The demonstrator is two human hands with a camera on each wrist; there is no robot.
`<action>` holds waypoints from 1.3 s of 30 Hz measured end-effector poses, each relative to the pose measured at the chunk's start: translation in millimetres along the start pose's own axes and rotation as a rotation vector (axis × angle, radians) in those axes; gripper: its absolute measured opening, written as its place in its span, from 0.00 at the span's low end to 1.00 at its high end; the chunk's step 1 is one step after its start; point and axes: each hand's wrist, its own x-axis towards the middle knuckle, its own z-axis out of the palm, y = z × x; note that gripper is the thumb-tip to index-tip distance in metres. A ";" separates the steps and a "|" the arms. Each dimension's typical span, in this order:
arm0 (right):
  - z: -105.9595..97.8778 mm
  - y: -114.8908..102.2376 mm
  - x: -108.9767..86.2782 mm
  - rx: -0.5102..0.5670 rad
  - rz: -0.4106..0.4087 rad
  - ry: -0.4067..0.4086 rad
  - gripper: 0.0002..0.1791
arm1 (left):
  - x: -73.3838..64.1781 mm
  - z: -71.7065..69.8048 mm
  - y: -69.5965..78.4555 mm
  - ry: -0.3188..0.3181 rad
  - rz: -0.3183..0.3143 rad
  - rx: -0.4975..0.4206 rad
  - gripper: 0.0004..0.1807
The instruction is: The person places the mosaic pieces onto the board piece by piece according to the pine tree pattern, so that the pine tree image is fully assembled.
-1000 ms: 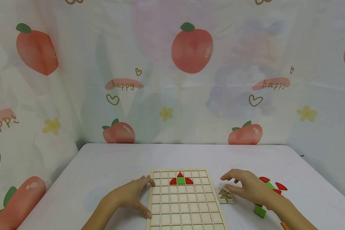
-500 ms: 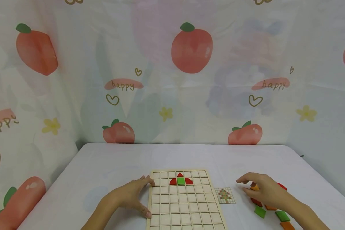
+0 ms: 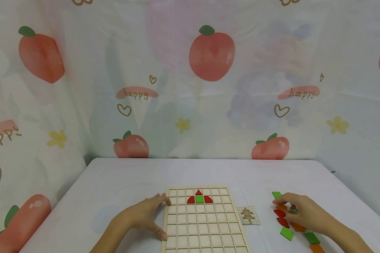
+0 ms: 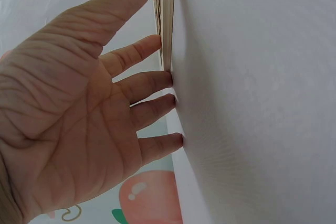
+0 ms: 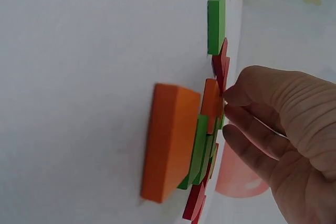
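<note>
My left hand (image 3: 145,212) rests along the left edge of a wooden grid board (image 3: 201,229), thumb and fingers spread and fingertips against its side. Near the board's top sit a red triangle (image 3: 198,192), a green square (image 3: 199,199) beneath it, and a red quarter-round piece (image 3: 191,200) on either side of the square. Over a loose group of wooden shape pieces, my right hand (image 3: 307,212) reaches down, thumb and fingers bent but apart. In the right wrist view, its fingertips are right beside an orange block (image 5: 211,100) and red pieces (image 5: 220,62).
A small card (image 3: 248,215) with a tree pattern on a grid lies right of the board. Loose around the right hand are green pieces (image 3: 286,233), red pieces (image 3: 283,222) and orange ones (image 3: 317,248). A patterned cloth (image 3: 209,116) hangs behind the white table (image 3: 130,175).
My right hand has moved right, from beside the card to over the loose pieces, uncovering the card and some pieces. The left hand and board have stayed put.
</note>
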 end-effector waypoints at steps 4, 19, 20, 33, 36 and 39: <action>-1.0 4.4 0.3 -0.015 0.044 -0.028 0.19 | 0.2 -0.1 -0.1 -0.001 -0.009 0.004 0.46; -1.2 14.4 0.4 -0.002 0.013 -0.004 0.16 | -0.1 -0.1 1.5 0.004 -0.004 0.002 0.46; -0.7 14.6 0.4 0.002 0.010 -0.002 0.16 | -0.1 -0.1 1.5 0.004 -0.002 0.003 0.46; 2.8 4.8 3.8 0.063 -0.001 0.027 0.17 | -0.3 0.9 0.1 0.009 -0.013 0.016 0.47; 4.3 0.1 6.0 0.054 -0.019 0.047 0.17 | 0.1 0.6 0.3 0.009 -0.019 0.022 0.47; 6.9 -4.7 10.1 0.019 -0.066 0.081 0.17 | 0.3 0.4 0.3 0.004 -0.026 0.023 0.47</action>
